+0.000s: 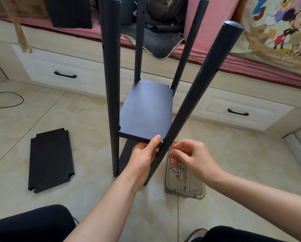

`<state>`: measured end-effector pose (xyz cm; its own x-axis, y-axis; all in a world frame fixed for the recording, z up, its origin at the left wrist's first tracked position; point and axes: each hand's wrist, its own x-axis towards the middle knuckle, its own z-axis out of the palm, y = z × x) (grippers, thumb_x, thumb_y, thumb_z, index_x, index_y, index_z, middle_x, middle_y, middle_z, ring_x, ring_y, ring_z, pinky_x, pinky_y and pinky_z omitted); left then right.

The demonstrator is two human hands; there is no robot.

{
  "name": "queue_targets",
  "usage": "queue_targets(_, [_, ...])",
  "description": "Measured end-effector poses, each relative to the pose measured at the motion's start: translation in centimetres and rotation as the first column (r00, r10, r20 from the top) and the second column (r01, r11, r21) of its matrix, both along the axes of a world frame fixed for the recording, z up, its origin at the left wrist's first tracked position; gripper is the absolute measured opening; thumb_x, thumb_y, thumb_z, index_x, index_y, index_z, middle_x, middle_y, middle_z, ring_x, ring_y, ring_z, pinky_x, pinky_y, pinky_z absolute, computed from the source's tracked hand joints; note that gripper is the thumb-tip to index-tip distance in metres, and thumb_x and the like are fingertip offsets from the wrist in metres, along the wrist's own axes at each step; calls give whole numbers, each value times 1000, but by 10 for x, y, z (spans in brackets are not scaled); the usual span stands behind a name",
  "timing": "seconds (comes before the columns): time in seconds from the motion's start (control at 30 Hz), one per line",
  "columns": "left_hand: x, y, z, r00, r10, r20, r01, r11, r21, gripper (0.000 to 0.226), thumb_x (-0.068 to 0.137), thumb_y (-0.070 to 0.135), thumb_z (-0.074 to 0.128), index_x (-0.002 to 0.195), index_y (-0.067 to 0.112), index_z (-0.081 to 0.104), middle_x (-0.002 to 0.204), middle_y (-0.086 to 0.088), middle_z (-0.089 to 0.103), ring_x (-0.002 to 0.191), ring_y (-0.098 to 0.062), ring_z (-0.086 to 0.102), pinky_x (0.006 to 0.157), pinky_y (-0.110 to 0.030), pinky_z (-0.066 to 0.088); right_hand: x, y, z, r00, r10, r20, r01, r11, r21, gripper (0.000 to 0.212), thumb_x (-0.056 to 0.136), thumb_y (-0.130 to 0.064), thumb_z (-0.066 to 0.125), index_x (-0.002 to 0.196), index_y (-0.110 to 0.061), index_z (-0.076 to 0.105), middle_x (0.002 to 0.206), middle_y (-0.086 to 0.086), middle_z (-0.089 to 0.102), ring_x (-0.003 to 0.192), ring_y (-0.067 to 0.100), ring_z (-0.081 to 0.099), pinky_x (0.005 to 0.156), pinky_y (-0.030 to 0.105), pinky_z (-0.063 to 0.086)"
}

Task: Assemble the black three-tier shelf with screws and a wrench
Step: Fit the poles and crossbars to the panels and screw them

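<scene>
On the tiled floor in front of a bed base with drawers, the shelf frame stands partly built; four round black posts rise upright or slightly splayed, and a flat black shelf board [146,110] sits between them partway up, with what looks like a lower board [127,152] beneath it near the floor, mostly hidden; a third board [50,160] lies flat on the tiles to the left, well apart from the frame, so by my reading one tier is not yet fitted; the left hand [142,158] grips the near edge of the raised board, thumb on top, just beside the near right post [189,102]; the right hand [191,154] pinches a small silver screw [170,148] at the post, about level with the board's corner, so the step in hand appears to be fastening that corner; whether the other corners are already screwed I cannot tell, and no wrench is visible; a clear plastic tray [185,193] on the floor just beside the post foot holds loose silver screws and small nuts; the boards are matte, finely textured, rectangular with scooped notches at each corner to seat the posts; the posts are smooth dark tubes with rounded caps and small drilled holes along their length; the tiles are glossy and cream-coloured.
</scene>
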<state>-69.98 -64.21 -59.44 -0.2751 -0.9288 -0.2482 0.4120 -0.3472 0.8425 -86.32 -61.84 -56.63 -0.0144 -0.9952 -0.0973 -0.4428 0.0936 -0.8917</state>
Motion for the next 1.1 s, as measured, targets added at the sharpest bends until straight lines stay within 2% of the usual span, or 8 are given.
queue_targets(0.17, [-1, 0, -1, 1000, 3, 0, -3, 1000, 2, 20, 89, 49, 66, 94, 36, 79, 106, -8, 77, 104, -24, 72, 82, -23, 55, 2, -1, -2, 998, -53, 41, 51, 998, 41, 9, 85, -11, 75, 84, -17, 68, 74, 3, 76, 69, 21, 75, 72, 36, 59])
queue_targets(0.33, [-2, -1, -3, 1000, 12, -23, -12, 1000, 25, 24, 87, 46, 67, 96, 28, 80, 107, -13, 76, 100, -26, 73, 76, -21, 57, 7, 1, 0, 997, -73, -8, 74, 997, 15, 13, 84, -10, 76, 80, -15, 64, 68, 0, 74, 62, 17, 73, 61, 21, 54])
queue_targets(0.4, [-2, -2, -4, 1000, 16, -20, -16, 1000, 25, 27, 83, 49, 70, 96, 28, 80, 105, -14, 76, 98, -27, 73, 77, -22, 57, 9, 3, -1, 994, -89, -58, 89, 996, -16, 13, 86, -11, 74, 80, -16, 63, 66, -4, 73, 61, 13, 73, 61, 20, 53])
queue_targets(0.57, [-4, -2, -7, 999, 28, -23, -28, 1000, 10, 36, 74, 58, 73, 95, 30, 80, 104, -9, 77, 98, -24, 74, 76, -22, 56, 12, 7, -2, 986, -91, -141, 79, 993, -91, 14, 86, -12, 72, 80, -20, 64, 64, -8, 72, 63, 6, 71, 70, 29, 57])
queue_targets(0.77, [-4, -2, -9, 999, 37, 13, -37, 999, 8, 38, 72, 64, 71, 94, 34, 79, 104, -8, 77, 101, -25, 73, 86, -30, 54, 12, 5, -1, 994, -107, -27, 105, 993, -60, 11, 85, -11, 75, 79, -13, 66, 66, -2, 74, 61, 14, 73, 61, 19, 55])
queue_targets(0.87, [-4, -2, -8, 999, 38, 19, -38, 999, 9, 38, 72, 64, 71, 92, 34, 80, 103, -8, 77, 99, -24, 73, 84, -27, 55, 11, 2, -1, 995, -101, 4, 101, 995, 24, 12, 88, -15, 73, 79, -11, 65, 68, 3, 74, 59, 20, 72, 58, 23, 55])
queue_targets(0.97, [-5, -1, -7, 999, 41, 14, -41, 999, 22, 31, 75, 59, 71, 90, 34, 80, 102, -5, 77, 96, -20, 73, 77, -21, 55, 6, -6, 1, 1000, -9, -10, 11, 981, 192, 26, 96, -27, 63, 77, -8, 66, 68, 8, 73, 61, 26, 72, 64, 33, 58])
queue_targets(1.1, [-5, -1, -8, 999, 34, 18, -34, 999, 24, 25, 80, 54, 69, 90, 34, 80, 99, -7, 75, 95, -20, 72, 78, -20, 56, 2, -11, 5, 989, 105, -104, -86, 981, 174, 34, 98, -30, 58, 72, -10, 67, 66, 6, 73, 59, 23, 71, 69, 43, 58])
